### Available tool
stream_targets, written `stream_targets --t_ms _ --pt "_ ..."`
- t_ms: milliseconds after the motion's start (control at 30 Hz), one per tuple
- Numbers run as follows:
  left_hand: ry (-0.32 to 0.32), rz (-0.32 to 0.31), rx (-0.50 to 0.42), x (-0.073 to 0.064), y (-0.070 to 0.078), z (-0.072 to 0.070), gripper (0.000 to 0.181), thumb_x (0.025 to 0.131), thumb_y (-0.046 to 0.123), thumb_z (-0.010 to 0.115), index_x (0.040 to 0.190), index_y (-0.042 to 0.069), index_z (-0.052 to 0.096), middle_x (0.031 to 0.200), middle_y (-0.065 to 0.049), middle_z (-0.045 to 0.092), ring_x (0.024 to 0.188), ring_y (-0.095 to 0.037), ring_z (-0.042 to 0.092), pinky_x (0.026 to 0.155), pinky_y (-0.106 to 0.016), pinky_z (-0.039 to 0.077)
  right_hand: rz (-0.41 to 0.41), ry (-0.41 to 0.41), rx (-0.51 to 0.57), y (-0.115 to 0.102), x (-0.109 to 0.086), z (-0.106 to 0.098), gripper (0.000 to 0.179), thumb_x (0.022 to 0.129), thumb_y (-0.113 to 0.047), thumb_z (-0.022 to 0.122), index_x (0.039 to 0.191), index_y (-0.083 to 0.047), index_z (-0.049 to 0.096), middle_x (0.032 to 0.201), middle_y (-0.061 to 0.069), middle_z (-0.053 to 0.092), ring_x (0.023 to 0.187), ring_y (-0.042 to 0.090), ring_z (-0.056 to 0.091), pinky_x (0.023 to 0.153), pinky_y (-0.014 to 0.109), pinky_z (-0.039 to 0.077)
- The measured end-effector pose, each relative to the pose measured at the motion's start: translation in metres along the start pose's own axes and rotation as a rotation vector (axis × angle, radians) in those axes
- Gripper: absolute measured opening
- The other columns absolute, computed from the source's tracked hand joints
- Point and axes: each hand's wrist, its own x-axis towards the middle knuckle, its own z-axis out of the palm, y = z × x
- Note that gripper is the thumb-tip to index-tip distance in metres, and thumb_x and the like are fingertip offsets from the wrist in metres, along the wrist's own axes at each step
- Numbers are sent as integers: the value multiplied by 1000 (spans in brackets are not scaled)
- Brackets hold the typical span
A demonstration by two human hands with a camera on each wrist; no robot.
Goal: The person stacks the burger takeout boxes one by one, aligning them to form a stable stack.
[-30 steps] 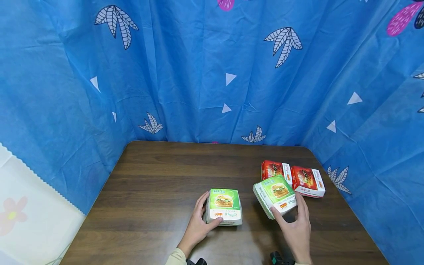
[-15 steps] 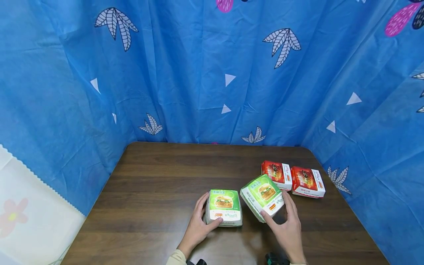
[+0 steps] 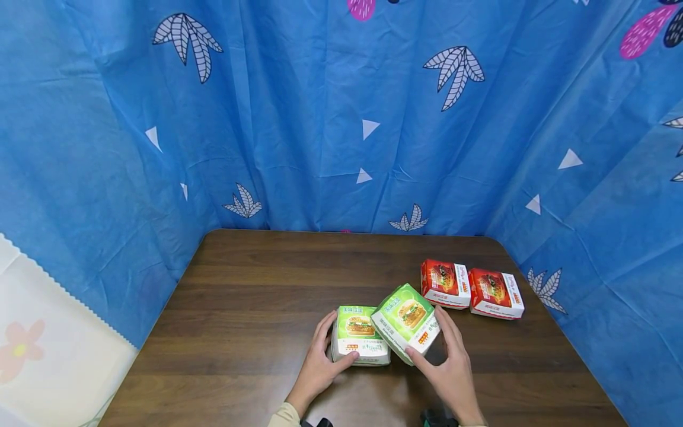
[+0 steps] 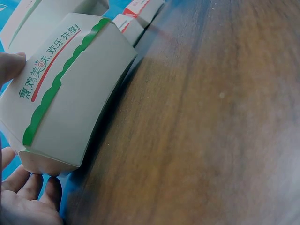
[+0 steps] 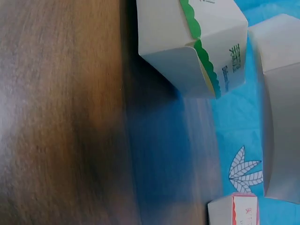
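Note:
A green-and-white burger box point(image 3: 354, 338) sits on the wooden table, its lid printed with a burger. My left hand point(image 3: 319, 365) grips its left side, thumb at the near edge. In the left wrist view those fingers point(image 4: 30, 185) reach around the end of the burger box point(image 4: 79, 89). My right hand point(image 3: 450, 367) holds a second green burger box point(image 3: 408, 320) up off the table, turned and tilted, between thumb and fingers. Its left corner overlaps the first box in the head view. The right wrist view shows this held box point(image 5: 286, 117) from below, with the hand out of sight.
Two red burger boxes, a nearer-the-middle one point(image 3: 445, 283) and one point(image 3: 496, 293) to its right, lie side by side at the back right of the table point(image 3: 267, 284). A blue patterned curtain point(image 3: 320, 118) hangs behind and along the sides. White cloth point(image 3: 58, 332) shows at left.
My right hand has carried its green burger box leftward, from in front of the red boxes to over the edge of the other green box. The left hand has stayed put.

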Motion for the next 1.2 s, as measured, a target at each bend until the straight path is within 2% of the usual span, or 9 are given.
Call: stream_targets --t_ms 100,267,400,500,633,700,833,1000,1200 --pt "1 -6 0 -1 0 0 98 79 32 90 160 18 36 165 -6 33 150 -24 33 120 -47 34 -25 -13 3 -1 0 3 97 75 -28 94 157 -14 43 163 7 38 139 22 43 96 -1 28" --pt "0 20 12 -1 -1 0 97 81 32 89 160 16 36 165 -11 33 149 -28 36 120 -39 36 -46 -52 27 -1 -1 7 93 77 -27 93 156 -17 45 165 4 36 144 18 39 100 -1 27" --pt "-2 28 9 -1 -1 0 96 82 31 89 160 15 35 164 -15 33 148 -31 36 120 -42 37 -60 -76 32 -1 0 8 92 77 -28 93 156 -18 46 167 5 34 150 20 35 103 -2 23" --pt "-5 11 1 -1 -1 -1 97 81 32 89 160 16 36 165 -12 33 149 -28 36 120 -43 36 -55 -96 9 -2 1 8 93 78 -31 92 157 -20 44 168 6 32 154 21 30 105 0 21" --pt "-6 -14 -5 -1 0 -1 98 80 32 90 160 17 36 165 -7 33 149 -23 35 121 -37 35 -34 -136 -7 -6 3 8 94 81 -36 89 159 -21 40 170 8 26 154 29 31 115 20 30" --pt "-5 -11 -6 -1 0 0 98 80 32 90 160 17 36 165 -7 33 149 -23 36 120 -33 35 -20 -161 18 -8 4 8 95 82 -37 88 161 -19 37 172 11 21 153 36 31 112 25 35" --pt "-4 0 -10 -1 -1 0 97 80 31 90 159 16 36 165 -8 33 148 -24 36 118 -25 36 5 -194 76 -9 5 9 98 85 -38 86 163 -16 31 173 13 13 153 40 27 106 13 31" --pt "-7 -4 -16 -1 -1 0 97 80 31 90 159 17 37 166 -8 33 148 -23 35 117 -23 36 -37 -190 115 -8 6 12 98 85 -32 86 163 -16 30 173 12 16 149 35 34 102 6 31" --pt "-10 -13 -2 -1 0 0 97 80 33 90 159 18 37 166 -8 32 149 -22 35 118 -25 36 -156 -186 199 -4 7 18 93 83 -15 88 161 -18 36 173 6 15 151 -2 25 108 8 30"
